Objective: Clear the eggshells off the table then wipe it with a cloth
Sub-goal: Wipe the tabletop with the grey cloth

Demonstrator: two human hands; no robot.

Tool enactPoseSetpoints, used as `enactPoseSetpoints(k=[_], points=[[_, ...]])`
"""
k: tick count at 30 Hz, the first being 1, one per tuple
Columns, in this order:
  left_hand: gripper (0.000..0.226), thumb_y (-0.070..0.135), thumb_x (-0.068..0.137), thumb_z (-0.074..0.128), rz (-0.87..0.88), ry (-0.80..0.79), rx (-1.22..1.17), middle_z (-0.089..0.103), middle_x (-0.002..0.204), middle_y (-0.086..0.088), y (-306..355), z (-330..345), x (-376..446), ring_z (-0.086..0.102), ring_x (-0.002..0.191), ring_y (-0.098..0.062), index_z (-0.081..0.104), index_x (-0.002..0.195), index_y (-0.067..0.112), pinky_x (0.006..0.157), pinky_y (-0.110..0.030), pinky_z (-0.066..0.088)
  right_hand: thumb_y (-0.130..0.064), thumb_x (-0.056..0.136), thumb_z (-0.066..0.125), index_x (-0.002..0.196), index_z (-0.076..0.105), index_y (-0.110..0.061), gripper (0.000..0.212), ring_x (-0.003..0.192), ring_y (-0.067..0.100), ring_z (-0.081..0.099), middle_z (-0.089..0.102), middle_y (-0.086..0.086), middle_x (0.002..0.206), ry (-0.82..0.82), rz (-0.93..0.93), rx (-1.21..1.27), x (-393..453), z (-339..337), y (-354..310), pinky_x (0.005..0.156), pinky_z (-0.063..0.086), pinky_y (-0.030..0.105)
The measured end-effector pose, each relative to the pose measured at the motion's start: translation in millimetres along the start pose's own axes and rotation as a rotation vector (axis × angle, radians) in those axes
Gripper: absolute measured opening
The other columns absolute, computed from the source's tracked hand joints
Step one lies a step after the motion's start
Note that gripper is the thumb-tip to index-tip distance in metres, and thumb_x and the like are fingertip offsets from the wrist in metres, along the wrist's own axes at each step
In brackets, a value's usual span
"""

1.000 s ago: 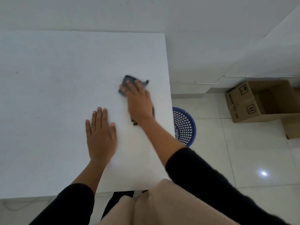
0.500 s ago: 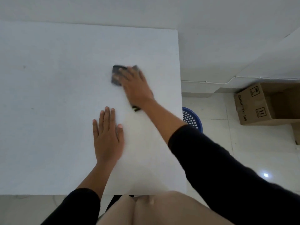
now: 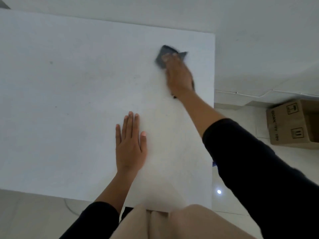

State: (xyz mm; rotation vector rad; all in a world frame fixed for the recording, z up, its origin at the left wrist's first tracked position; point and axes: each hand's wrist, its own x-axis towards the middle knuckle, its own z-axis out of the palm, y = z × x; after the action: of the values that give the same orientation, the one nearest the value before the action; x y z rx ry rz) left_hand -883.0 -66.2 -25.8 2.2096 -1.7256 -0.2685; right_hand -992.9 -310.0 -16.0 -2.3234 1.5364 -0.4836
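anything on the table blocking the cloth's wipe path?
Nothing visible does. The right hand presses flat on the dark cloth near the table's far right corner. Only the left hand rests flat on the tabletop, nearer the person. No eggshells show.

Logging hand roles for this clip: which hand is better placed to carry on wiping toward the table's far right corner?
Right. The right hand already presses the dark cloth flat near that corner of the table. The left hand lies flat on bare tabletop nearer the person, holding nothing.
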Motion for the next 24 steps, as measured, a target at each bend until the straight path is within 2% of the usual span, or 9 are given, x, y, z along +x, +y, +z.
enactPoseSetpoints(k=[3,5,7,10,13,16,19,21,24], points=[[0.056,0.029,0.099,0.021,-0.006,0.094,-0.227,0.008,0.159,-0.004,2.3,-7.6,-0.9,0.004,0.147,-0.015,0.015,0.151,0.009,0.120,-0.037,0.007,-0.007,0.090,0.042,0.134,0.052,-0.015,0.046,0.131,0.027,0.046,0.049,0.010,0.142,-0.190,-0.463,0.055,-59.7,17.5,-51.0,0.102,0.044,0.043],[0.055,0.028,0.099,0.023,-0.042,0.149,-0.329,0.012,0.158,-0.005,-1.1,-11.1,-0.4,0.007,0.147,-0.017,0.020,0.150,0.008,0.120,-0.036,0.005,-0.013,0.090,0.043,0.129,0.056,-0.017,0.041,0.131,0.024,0.045,0.051,0.003,0.140,-0.337,-0.702,0.089,-113.7,17.1,-68.9,0.099,0.046,0.042],[0.055,0.031,0.099,0.021,-0.044,0.118,-0.314,0.018,0.157,-0.005,-7.0,-11.9,-3.1,0.010,0.146,-0.015,0.026,0.148,0.009,0.120,-0.036,0.002,-0.015,0.093,0.042,0.126,0.059,-0.016,0.037,0.136,0.023,0.038,0.048,0.002,0.142,-0.472,-0.808,0.084,-164.9,7.4,-64.4,0.104,0.040,0.041],[0.058,0.034,0.096,0.017,0.008,0.031,-0.168,0.020,0.157,-0.006,-19.8,-10.4,-15.4,0.009,0.146,-0.016,0.028,0.148,0.011,0.119,-0.037,-0.001,-0.015,0.099,0.036,0.130,0.056,-0.019,0.038,0.142,0.016,0.026,0.046,-0.002,0.145,-0.534,-0.878,0.040,-209.4,-22.6,-25.1,0.115,0.026,0.039],[0.056,0.032,0.096,0.022,-0.006,0.060,-0.099,0.020,0.157,-0.006,-27.9,-16.2,-29.8,0.009,0.146,-0.018,0.030,0.147,0.011,0.118,-0.037,-0.004,-0.011,0.097,0.037,0.129,0.057,-0.019,0.038,0.140,0.014,0.031,0.049,-0.005,0.142,-0.438,-0.745,0.058,-227.6,-48.7,-5.5,0.110,0.035,0.041],[0.055,0.033,0.096,0.025,0.007,0.088,-0.179,0.026,0.155,-0.007,-31.6,-24.7,-35.1,0.013,0.145,-0.018,0.037,0.144,0.010,0.118,-0.037,-0.002,0.000,0.088,0.052,0.128,0.056,-0.018,0.044,0.136,0.015,0.037,0.051,-0.002,0.140,-0.208,-0.500,0.173,-267.4,-31.1,-59.4,0.108,0.036,0.035],[0.056,0.036,0.096,0.025,-0.024,0.095,-0.193,0.031,0.152,-0.010,-45.8,-30.1,-43.2,0.018,0.144,-0.022,0.041,0.141,0.008,0.118,-0.043,0.004,-0.020,0.088,0.045,0.138,0.047,-0.019,0.050,0.139,0.017,0.033,0.044,-0.002,0.147,-0.183,-0.520,0.134,-334.5,7.6,-109.9,0.107,0.037,0.038],[0.056,0.035,0.095,0.024,-0.032,0.077,-0.123,0.032,0.152,-0.010,-55.6,-30.6,-57.6,0.017,0.144,-0.022,0.042,0.141,0.008,0.118,-0.042,0.003,-0.026,0.083,0.048,0.138,0.046,-0.023,0.055,0.139,0.018,0.033,0.043,-0.005,0.146,-0.222,-0.561,0.025,-342.3,14.8,-93.9,0.109,0.033,0.041],[0.057,0.033,0.094,0.024,0.017,0.025,-0.043,0.028,0.154,-0.009,-59.3,-24.3,-78.0,0.015,0.145,-0.019,0.036,0.144,0.008,0.119,-0.038,0.000,-0.014,0.074,0.049,0.134,0.051,-0.022,0.061,0.138,0.024,0.035,0.048,0.000,0.142,-0.224,-0.473,-0.017,-299.0,3.3,-40.2,0.117,0.015,0.042]])
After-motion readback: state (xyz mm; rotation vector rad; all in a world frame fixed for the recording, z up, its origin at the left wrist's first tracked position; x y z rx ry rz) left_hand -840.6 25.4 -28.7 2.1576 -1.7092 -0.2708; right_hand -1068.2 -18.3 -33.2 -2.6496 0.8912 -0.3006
